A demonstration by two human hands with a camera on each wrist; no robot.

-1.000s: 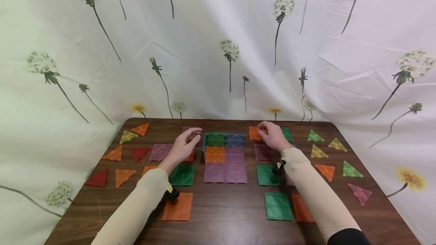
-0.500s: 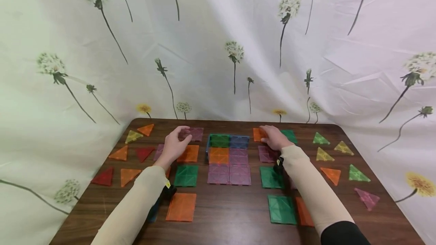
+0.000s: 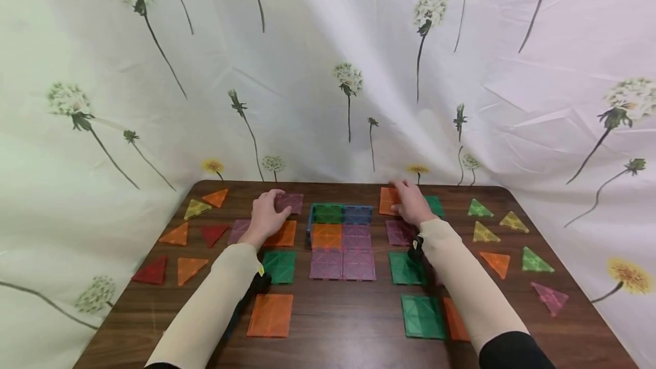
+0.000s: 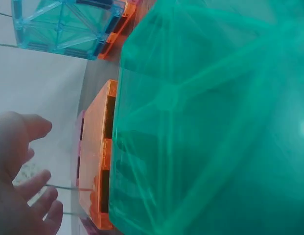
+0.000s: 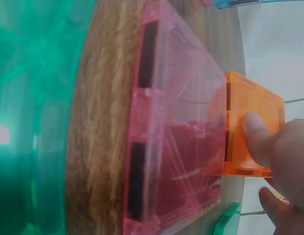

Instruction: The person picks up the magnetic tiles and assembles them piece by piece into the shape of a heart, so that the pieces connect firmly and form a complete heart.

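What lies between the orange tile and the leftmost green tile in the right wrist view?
A pinkish tile near the orange tile, then a strip of bare table before the green tile, as the right wrist view shows.

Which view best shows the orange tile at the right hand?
Right wrist: the orange tile looks largest there, its near edge visible, though the right hand covers part. Head shows it small, also partly covered; left wrist doesn't show it.

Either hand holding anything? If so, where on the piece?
Left hand: nothing held. Right hand: thumb over the orange tile near its right edge; whether the fingers actually grip it can't be told.
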